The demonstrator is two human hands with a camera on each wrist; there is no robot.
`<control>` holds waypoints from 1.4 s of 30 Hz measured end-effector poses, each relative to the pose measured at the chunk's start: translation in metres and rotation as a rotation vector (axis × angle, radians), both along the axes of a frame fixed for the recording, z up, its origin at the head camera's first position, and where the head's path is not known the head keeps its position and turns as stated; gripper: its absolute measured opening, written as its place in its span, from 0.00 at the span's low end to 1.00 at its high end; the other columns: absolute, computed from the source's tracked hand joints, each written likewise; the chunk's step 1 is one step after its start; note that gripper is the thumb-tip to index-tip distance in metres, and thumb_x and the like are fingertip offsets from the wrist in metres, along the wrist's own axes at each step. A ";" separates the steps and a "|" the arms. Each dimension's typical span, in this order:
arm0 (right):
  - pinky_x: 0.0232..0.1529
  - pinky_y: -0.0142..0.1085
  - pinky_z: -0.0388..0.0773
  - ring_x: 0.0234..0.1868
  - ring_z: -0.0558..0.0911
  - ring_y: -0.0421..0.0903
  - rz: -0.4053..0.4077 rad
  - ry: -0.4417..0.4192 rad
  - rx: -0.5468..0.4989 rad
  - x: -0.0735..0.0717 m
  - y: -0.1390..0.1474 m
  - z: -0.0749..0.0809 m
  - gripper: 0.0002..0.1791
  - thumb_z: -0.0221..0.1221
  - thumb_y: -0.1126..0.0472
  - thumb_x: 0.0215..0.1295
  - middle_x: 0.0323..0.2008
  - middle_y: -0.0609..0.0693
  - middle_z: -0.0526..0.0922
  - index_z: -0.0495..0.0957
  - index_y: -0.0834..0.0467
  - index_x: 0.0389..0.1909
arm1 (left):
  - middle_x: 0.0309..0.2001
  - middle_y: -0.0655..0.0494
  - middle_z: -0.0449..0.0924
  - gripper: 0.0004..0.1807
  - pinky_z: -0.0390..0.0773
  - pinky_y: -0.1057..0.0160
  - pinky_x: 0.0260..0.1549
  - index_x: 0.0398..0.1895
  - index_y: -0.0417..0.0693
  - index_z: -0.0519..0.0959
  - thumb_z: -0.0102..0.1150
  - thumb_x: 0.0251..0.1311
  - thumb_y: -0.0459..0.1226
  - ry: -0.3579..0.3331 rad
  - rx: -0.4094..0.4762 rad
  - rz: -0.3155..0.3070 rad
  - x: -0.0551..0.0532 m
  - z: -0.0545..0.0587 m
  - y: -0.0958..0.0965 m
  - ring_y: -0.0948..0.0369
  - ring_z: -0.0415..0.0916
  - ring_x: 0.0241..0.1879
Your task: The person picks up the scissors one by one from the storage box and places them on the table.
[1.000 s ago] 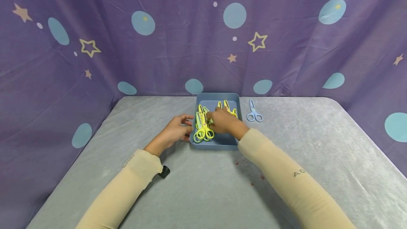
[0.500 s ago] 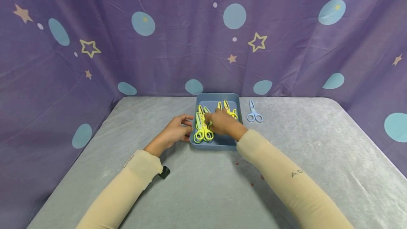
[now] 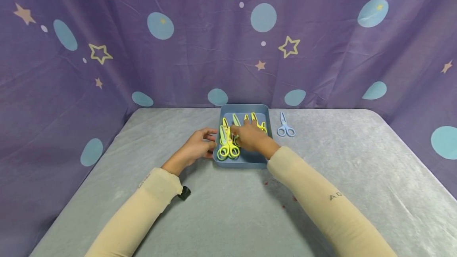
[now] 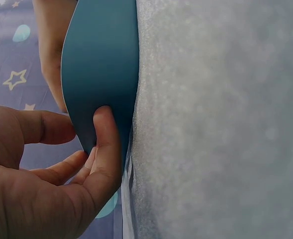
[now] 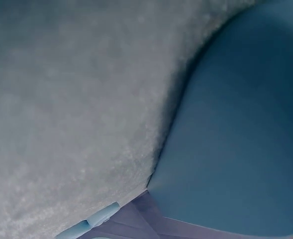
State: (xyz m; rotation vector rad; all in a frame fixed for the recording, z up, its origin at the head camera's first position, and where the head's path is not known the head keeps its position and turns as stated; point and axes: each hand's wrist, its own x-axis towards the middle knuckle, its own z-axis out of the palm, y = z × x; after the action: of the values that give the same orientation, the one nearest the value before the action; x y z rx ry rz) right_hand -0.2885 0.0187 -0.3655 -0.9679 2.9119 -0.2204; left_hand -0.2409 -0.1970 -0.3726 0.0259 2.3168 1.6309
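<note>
Reaching down into the blue tray (image 3: 242, 165), the right hand (image 3: 248, 135) is placed over the pale green scissors (image 3: 236, 119). Their blade comes out beyond the fingertips, on the far side, so the long axis runs away from the person, with the tip leaning slightly to the left. The fingers of this hand are bent downward, but they hide the middle of the scissors, and I cannot tell whether they pinch anything.

Close at the left of these fingers, the yellow scissors (image 3: 229, 143) lie in nearly the same direction, loops toward the person. The right hand is clearly the nearer one to both pairs. The left hand (image 3: 197, 144) stays outside the tray, its loosely bent fingers touching the left wall. On the tabletop (image 3: 228, 209), to the right of the tray and apart from it, lie the light blue scissors (image 3: 285, 127).
</note>
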 end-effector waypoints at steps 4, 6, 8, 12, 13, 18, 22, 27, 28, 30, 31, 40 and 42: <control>0.50 0.55 0.75 0.53 0.73 0.67 -0.025 0.032 -0.013 0.002 0.000 0.000 0.12 0.59 0.61 0.70 0.48 0.63 0.77 0.74 0.52 0.53 | 0.63 0.40 0.65 0.27 0.84 0.54 0.36 0.75 0.44 0.64 0.49 0.74 0.30 -0.006 0.003 -0.007 0.001 0.000 -0.001 0.50 0.77 0.43; 0.46 0.55 0.78 0.53 0.73 0.67 -0.037 0.058 -0.012 0.002 0.000 -0.001 0.12 0.59 0.61 0.71 0.48 0.64 0.76 0.74 0.51 0.53 | 0.63 0.40 0.65 0.27 0.84 0.53 0.36 0.76 0.44 0.64 0.49 0.75 0.31 -0.008 0.005 -0.008 0.001 0.001 -0.001 0.50 0.77 0.43; 0.43 0.55 0.79 0.52 0.74 0.67 -0.038 0.087 -0.010 0.002 0.000 -0.002 0.11 0.60 0.60 0.71 0.47 0.64 0.76 0.74 0.52 0.52 | 0.63 0.40 0.65 0.27 0.84 0.53 0.36 0.76 0.44 0.64 0.49 0.75 0.31 -0.007 0.005 -0.007 0.001 0.001 -0.001 0.50 0.77 0.43; 0.40 0.53 0.80 0.48 0.75 0.65 -0.027 0.160 0.011 0.002 0.001 -0.003 0.10 0.61 0.59 0.71 0.44 0.64 0.77 0.73 0.52 0.50 | 0.63 0.40 0.65 0.27 0.84 0.53 0.36 0.75 0.43 0.64 0.49 0.74 0.30 -0.002 0.011 -0.004 0.000 0.001 -0.001 0.50 0.77 0.42; 0.40 0.53 0.79 0.48 0.75 0.65 -0.023 0.178 0.016 0.003 0.001 -0.003 0.11 0.61 0.58 0.71 0.44 0.64 0.77 0.73 0.52 0.50 | 0.62 0.40 0.65 0.28 0.84 0.54 0.35 0.75 0.43 0.63 0.49 0.74 0.30 -0.002 0.014 -0.004 0.000 0.001 0.000 0.50 0.77 0.42; 0.42 0.55 0.80 0.49 0.75 0.65 -0.012 0.243 0.054 0.004 0.003 -0.003 0.14 0.62 0.57 0.71 0.46 0.66 0.78 0.74 0.50 0.55 | 0.61 0.39 0.65 0.27 0.84 0.54 0.35 0.75 0.42 0.64 0.49 0.73 0.29 -0.002 0.029 0.002 0.000 0.000 0.001 0.51 0.77 0.40; 0.42 0.56 0.81 0.48 0.75 0.66 -0.026 0.276 0.083 0.004 0.004 -0.003 0.17 0.62 0.55 0.72 0.49 0.67 0.77 0.74 0.48 0.59 | 0.62 0.39 0.64 0.27 0.84 0.53 0.35 0.75 0.42 0.64 0.49 0.74 0.29 -0.005 0.025 0.002 0.001 0.001 0.001 0.51 0.77 0.40; 0.41 0.55 0.81 0.48 0.75 0.67 -0.041 0.305 0.066 0.004 0.008 -0.004 0.18 0.62 0.57 0.72 0.48 0.68 0.76 0.74 0.47 0.61 | 0.62 0.38 0.65 0.27 0.84 0.52 0.36 0.75 0.42 0.63 0.49 0.74 0.30 -0.008 0.020 0.002 0.001 0.002 0.001 0.51 0.77 0.41; 0.41 0.56 0.81 0.47 0.75 0.67 -0.043 0.313 0.056 0.003 0.009 -0.004 0.18 0.62 0.57 0.72 0.48 0.68 0.76 0.74 0.47 0.60 | 0.62 0.38 0.65 0.27 0.85 0.52 0.37 0.75 0.43 0.64 0.49 0.74 0.30 -0.009 0.019 0.004 0.001 0.002 0.002 0.50 0.77 0.41; 0.40 0.56 0.81 0.46 0.75 0.67 -0.050 0.335 0.043 0.003 0.012 -0.004 0.17 0.62 0.58 0.72 0.46 0.68 0.76 0.75 0.48 0.60 | 0.62 0.39 0.65 0.27 0.85 0.52 0.37 0.75 0.43 0.64 0.49 0.74 0.30 -0.009 0.017 0.005 0.001 0.002 0.002 0.50 0.77 0.42; 0.39 0.55 0.80 0.45 0.75 0.66 -0.053 0.351 0.045 0.003 0.013 -0.004 0.17 0.62 0.58 0.72 0.45 0.68 0.76 0.75 0.49 0.59 | 0.62 0.39 0.65 0.27 0.84 0.52 0.37 0.75 0.43 0.64 0.49 0.74 0.30 -0.008 0.017 0.005 0.001 0.002 0.002 0.50 0.77 0.41; 0.35 0.53 0.78 0.41 0.71 0.63 -0.127 0.410 0.027 0.000 0.023 0.002 0.12 0.63 0.58 0.69 0.41 0.66 0.74 0.76 0.50 0.51 | 0.61 0.40 0.64 0.27 0.84 0.54 0.35 0.75 0.44 0.64 0.50 0.74 0.30 -0.007 0.020 0.007 0.002 0.001 0.002 0.51 0.76 0.40; 0.35 0.53 0.79 0.41 0.71 0.64 -0.145 0.407 0.023 0.000 0.027 0.004 0.13 0.63 0.58 0.70 0.41 0.66 0.74 0.76 0.50 0.52 | 0.62 0.40 0.64 0.27 0.83 0.55 0.35 0.75 0.44 0.64 0.51 0.74 0.30 -0.004 0.018 0.006 0.002 0.000 0.002 0.51 0.76 0.40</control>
State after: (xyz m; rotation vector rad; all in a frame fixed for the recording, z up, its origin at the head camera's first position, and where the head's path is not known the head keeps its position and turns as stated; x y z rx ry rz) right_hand -0.2889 0.0454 -0.3611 -0.8893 3.3482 0.0072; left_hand -0.2392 -0.1953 -0.3727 0.0193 2.3019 1.6532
